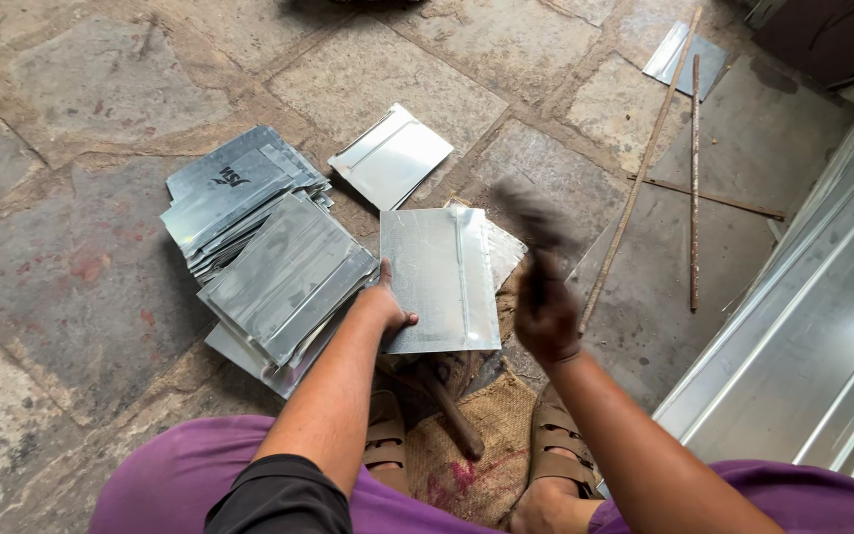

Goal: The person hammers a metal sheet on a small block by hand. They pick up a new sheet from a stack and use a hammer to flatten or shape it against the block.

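Observation:
My left hand (384, 309) presses on the near left corner of a flat galvanised metal sheet (444, 277) lying on the stone floor in front of me. My right hand (547, 318) grips the handle of a hammer (529, 225), raised over the sheet's right side and blurred by motion. The sheet has a folded seam running down its right part. Under it lie more sheets and a piece of burlap (467, 455).
A stack of similar metal sheets (264, 257) lies to the left, one folded sheet (390, 156) behind. Thin metal rods (694, 188) cross the floor at right. Long metal sheeting (822, 326) fills the right edge. A wooden handle (452, 410) rests between my sandalled feet.

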